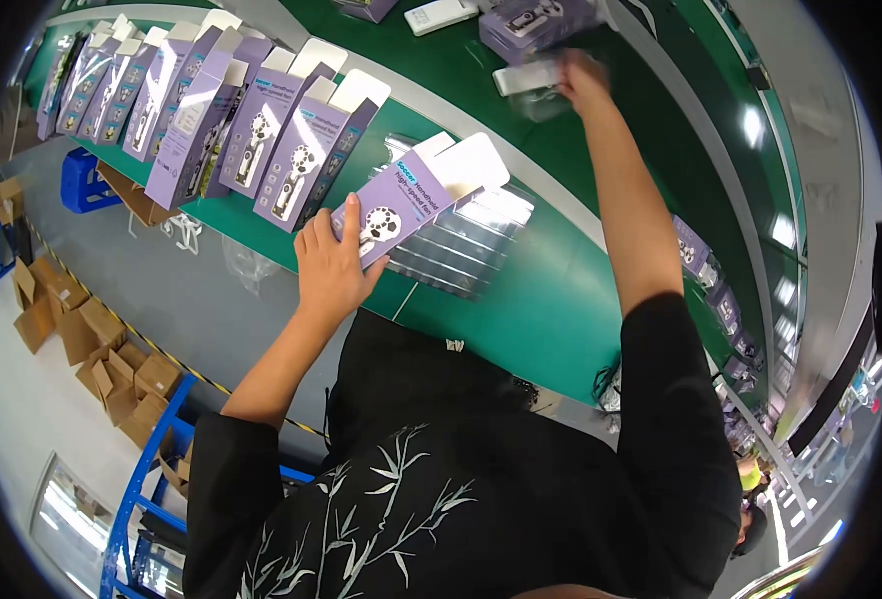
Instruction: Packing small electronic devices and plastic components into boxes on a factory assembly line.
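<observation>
My left hand [329, 258] is closed around the lower left side of a purple fan carton [401, 208], printed with a picture of a football-patterned handheld fan. The carton leans over a clear ribbed plastic tray [461, 250], and its white top flaps stand open. Stretched far forward over the green belt, my right hand [585, 82] is blurred by motion. Its fingers close on the end of a flat white packet [529, 77] with clear plastic film around it. What the packet contains cannot be made out.
More open purple cartons [296, 160] stand in a row along the bench's left side. On the far belt are a plastic-wrapped purple pack [531, 25] and another white packet [441, 15]. A pale rail [551, 215] divides bench from belt. A blue stool [89, 182] and cardboard boxes [121, 384] stand left.
</observation>
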`<state>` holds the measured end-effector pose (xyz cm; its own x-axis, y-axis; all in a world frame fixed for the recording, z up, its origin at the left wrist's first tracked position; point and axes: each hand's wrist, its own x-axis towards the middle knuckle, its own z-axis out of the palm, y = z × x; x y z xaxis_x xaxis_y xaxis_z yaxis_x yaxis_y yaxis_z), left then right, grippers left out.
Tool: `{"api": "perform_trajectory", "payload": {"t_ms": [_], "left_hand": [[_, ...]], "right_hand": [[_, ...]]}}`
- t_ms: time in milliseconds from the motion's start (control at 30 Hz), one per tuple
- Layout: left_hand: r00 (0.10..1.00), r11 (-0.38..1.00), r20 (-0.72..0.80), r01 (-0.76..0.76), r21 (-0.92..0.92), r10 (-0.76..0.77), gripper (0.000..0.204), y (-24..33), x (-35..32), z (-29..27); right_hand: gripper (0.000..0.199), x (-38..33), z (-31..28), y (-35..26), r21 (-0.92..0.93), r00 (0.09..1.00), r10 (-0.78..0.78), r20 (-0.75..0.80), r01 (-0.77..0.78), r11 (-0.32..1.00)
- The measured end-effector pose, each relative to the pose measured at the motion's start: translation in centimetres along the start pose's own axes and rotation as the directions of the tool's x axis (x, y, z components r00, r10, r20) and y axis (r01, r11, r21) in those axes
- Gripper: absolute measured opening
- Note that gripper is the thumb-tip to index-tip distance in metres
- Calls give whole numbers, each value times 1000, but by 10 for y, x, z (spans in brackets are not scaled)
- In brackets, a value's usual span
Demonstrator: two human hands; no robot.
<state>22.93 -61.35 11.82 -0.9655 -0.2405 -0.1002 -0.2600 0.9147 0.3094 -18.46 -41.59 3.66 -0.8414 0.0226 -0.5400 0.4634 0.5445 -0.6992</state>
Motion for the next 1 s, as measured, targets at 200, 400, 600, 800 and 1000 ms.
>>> {"api": "perform_trajectory", "payload": {"t_ms": [200, 400, 600, 800, 1000], "left_hand": [[1000, 1000, -19, 19, -18, -19, 98, -3, 0, -8], [996, 995, -30, -83, -54, 82, 94, -1, 12, -21], [993, 994, 50, -107, 19, 106, 93, 12, 49, -45], [865, 868, -78, -497, 7, 496, 85, 91, 145, -9], [733, 728, -188, -677, -104, 654, 71, 202, 191, 69]], "right_hand": [[32, 48, 14, -3, -294, 850, 135, 509, 24, 956], [41, 10, -25, 9, -661, 470, -491, 734, 662, -354], [49, -93, -100, 9, -660, 577, -506, 641, 751, 20], [47, -141, -150, 45, -568, 523, -468, 712, 821, 54], [44, -81, -294, 122, -787, 713, -477, 514, 614, 69]]}}
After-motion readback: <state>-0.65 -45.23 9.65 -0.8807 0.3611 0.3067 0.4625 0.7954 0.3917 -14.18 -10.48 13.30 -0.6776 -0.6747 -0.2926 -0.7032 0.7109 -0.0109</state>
